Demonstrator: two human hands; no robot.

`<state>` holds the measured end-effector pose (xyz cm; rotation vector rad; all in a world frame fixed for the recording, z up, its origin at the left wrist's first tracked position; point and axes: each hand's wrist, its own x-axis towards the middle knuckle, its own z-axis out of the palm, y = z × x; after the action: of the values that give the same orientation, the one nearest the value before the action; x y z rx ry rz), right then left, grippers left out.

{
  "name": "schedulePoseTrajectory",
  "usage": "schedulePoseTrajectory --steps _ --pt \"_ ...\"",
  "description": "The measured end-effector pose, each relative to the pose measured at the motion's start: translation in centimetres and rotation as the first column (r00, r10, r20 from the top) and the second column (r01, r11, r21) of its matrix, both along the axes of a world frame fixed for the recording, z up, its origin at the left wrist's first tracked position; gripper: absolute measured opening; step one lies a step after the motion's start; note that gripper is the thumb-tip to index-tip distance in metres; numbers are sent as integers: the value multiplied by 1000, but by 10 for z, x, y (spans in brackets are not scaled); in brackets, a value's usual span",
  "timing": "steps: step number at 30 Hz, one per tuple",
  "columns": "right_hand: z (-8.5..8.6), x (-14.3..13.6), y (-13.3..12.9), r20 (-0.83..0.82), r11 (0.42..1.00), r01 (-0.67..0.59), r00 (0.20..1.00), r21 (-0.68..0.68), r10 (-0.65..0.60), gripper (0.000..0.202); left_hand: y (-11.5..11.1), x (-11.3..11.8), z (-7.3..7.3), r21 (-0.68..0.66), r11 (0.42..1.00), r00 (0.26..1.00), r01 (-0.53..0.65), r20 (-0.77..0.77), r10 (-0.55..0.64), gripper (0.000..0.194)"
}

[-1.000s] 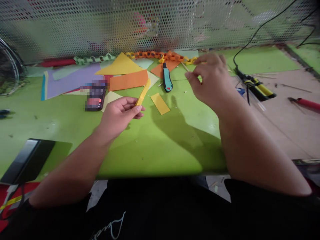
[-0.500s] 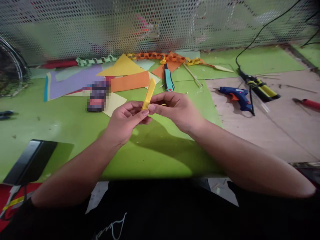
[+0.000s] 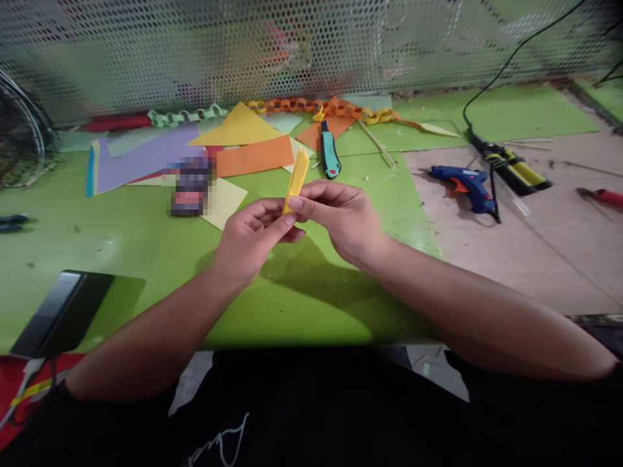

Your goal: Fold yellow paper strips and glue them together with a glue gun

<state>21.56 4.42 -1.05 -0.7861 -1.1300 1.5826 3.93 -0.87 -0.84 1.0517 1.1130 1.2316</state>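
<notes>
A folded yellow paper strip [image 3: 296,179] stands upright, leaning slightly right, between my two hands above the green table. My left hand [image 3: 250,241] pinches its lower end with thumb and fingers. Close against it, my right hand [image 3: 344,217] grips the strip's lower part, its thumb pressed on the front. Beyond the hands lie an orange paper rectangle [image 3: 256,155], a yellow paper triangle [image 3: 239,126] and a teal utility knife [image 3: 330,150]. Behind them stretches a paper chain [image 3: 287,105] of green, yellow and orange links. My fingers hide the strip's bottom end.
On the right, a blue glue gun [image 3: 464,184], yellow-black pliers [image 3: 518,170] and a red-handled tool [image 3: 608,197] rest on a wooden board [image 3: 545,259]. A black power bank [image 3: 61,314] with a cable lies at left. A perforated metal panel [image 3: 219,52] borders the back.
The yellow strip now looks narrower and flatter, and the loose yellow end beside my right fingers no longer shows. Both hands have shifted slightly right in view.
</notes>
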Motion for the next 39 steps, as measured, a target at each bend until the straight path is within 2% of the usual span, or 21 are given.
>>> schedulePoseTrajectory --steps 9,17,21,29,34,39 --pt "-6 -2 2 -17 999 36 999 1 -36 42 -4 0 2 50 999 997 7 -83 -3 41" --pt "-9 -4 -1 -58 1000 19 998 23 -17 43 -8 3 7 167 984 978 -60 -187 91 43" --pt "-10 -3 0 -30 1000 -3 1000 27 3 44 -6 2 6 149 985 974 -81 -200 110 43" --pt "-8 0 5 8 999 -40 999 -1 40 46 2 -2 1 66 996 989 -63 -130 71 50" --pt "-12 0 4 103 992 19 994 125 -32 37 2 -3 -1 67 997 991 -28 -130 37 51" --pt "-12 -2 -1 229 932 119 952 343 -205 25 2 -2 -1 39 999 990 -27 -136 32 47"
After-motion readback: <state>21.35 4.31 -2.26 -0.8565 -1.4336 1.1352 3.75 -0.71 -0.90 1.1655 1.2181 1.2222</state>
